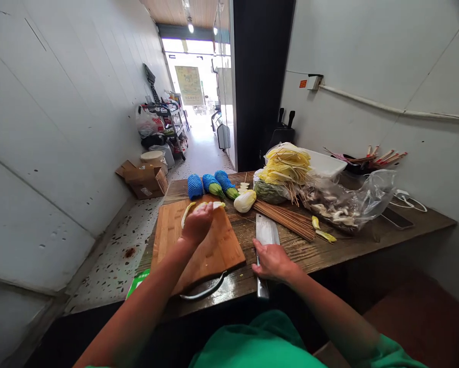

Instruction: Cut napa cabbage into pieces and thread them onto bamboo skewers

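You stand at a long dark wooden worktop (329,245) that runs along the grey wall, and on its near left part lies a rectangular orange-brown wooden chopping board (217,250). To the right of the board lies a broad steel cleaver (266,232), blade flat on the worktop and pointing away from you. Behind it a bundle of thin bamboo skewers (286,219) lies slantwise, with a clear plastic bag of mushrooms (347,204) and a heap of pale yellow cabbage leaves (285,166) further right. At the far edge sit three green vegetables in blue foam netting (210,185) and a small whitish cabbage heart (245,201).

The cleaver looks heavy and rigid, its flat slick; take it by the handle at the near end, well clear of the edge. The pale yellow-white cabbage leaf (202,206) is light, limp at the frill and crisp at the rib, easily torn, so hold it by the thicker rib.

Your left hand (197,225) is closed around that leaf above the far part of the board, the ends sticking out either side. Your right hand (272,261) rests over the cleaver's handle, fingers curled loosely on it
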The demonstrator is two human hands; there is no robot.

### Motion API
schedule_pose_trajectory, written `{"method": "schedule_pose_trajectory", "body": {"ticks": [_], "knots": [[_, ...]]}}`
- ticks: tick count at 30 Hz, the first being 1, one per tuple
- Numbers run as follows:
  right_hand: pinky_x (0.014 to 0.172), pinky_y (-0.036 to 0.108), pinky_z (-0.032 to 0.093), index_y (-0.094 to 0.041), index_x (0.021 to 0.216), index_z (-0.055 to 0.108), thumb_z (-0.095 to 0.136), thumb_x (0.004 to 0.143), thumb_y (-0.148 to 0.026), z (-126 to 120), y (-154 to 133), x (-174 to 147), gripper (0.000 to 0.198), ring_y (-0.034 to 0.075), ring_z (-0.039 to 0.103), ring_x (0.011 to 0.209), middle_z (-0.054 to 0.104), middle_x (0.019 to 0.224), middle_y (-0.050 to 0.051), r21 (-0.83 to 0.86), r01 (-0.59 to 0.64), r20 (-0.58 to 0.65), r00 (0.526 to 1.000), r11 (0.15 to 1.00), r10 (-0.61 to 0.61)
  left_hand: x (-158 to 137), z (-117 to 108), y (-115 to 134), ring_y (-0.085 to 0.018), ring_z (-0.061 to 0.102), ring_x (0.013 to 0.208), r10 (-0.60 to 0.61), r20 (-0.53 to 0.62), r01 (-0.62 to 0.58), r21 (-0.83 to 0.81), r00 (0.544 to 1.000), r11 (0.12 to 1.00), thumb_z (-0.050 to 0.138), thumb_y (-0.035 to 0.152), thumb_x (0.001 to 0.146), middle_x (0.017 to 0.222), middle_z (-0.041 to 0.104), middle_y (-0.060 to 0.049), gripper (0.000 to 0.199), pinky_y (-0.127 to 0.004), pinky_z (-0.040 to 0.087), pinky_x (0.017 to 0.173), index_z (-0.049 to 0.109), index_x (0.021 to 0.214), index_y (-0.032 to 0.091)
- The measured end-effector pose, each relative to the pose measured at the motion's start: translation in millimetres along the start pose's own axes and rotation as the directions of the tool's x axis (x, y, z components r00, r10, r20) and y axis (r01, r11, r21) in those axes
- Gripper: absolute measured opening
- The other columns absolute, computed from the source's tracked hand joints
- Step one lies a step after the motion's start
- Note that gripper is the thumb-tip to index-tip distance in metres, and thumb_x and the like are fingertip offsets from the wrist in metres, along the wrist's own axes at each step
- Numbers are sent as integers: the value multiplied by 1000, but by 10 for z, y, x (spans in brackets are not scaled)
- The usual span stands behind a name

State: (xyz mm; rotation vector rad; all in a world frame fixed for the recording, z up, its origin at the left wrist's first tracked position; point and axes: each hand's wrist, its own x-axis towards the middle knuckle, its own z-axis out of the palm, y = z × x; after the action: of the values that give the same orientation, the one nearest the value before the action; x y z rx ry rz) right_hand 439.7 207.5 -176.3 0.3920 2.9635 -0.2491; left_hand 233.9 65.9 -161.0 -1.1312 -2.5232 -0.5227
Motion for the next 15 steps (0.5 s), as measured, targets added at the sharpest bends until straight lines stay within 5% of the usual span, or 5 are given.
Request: {"method": "schedule_pose_trajectory", "body": {"ticks": [3,6,9,12,15], "knots": [[63,30,42,-7,134,36,55,71,-31,64,47,-130,70,28,65,82,69,91,18,12,-67,-24,997,998,67,-202,-335,11,-25,65,86,-263,-120,217,-305,957,927,46,19,79,92,68,-11,41,-38,48,83,51,118,13],[62,28,40,-10,132,39,54,70,-28,149,176,-337,66,24,64,76,69,83,12,107,-162,-107,979,981,174,-524,-510,-28,-20,67,66,-427,173,420,-684,887,596,53,21,75,72,67,-4,42,-35,54,69,45,115,12],[60,26,41,-13,127,47,53,69,-26,181,374,-584,59,18,62,67,68,77,5,337,-164,-168,959,927,230,-843,-461,-102,-17,66,62,-452,392,560,-757,801,335,56,19,75,70,65,-2,38,-35,55,65,41,110,13],[57,24,42,-13,122,50,50,71,-26,128,566,-821,52,15,58,61,64,71,1,604,-44,-158,972,796,173,-1091,-331,-200,-16,65,62,-476,279,524,-670,834,525,59,27,76,82,64,-7,37,-36,54,66,46,108,14],[57,24,44,-14,122,50,52,74,-28,-18,626,-949,49,15,58,64,63,73,1,732,80,-183,980,677,82,-1272,-275,-300,-19,62,77,-347,-132,287,-336,929,897,60,34,76,112,55,-15,38,-42,49,78,54,109,16]]}}
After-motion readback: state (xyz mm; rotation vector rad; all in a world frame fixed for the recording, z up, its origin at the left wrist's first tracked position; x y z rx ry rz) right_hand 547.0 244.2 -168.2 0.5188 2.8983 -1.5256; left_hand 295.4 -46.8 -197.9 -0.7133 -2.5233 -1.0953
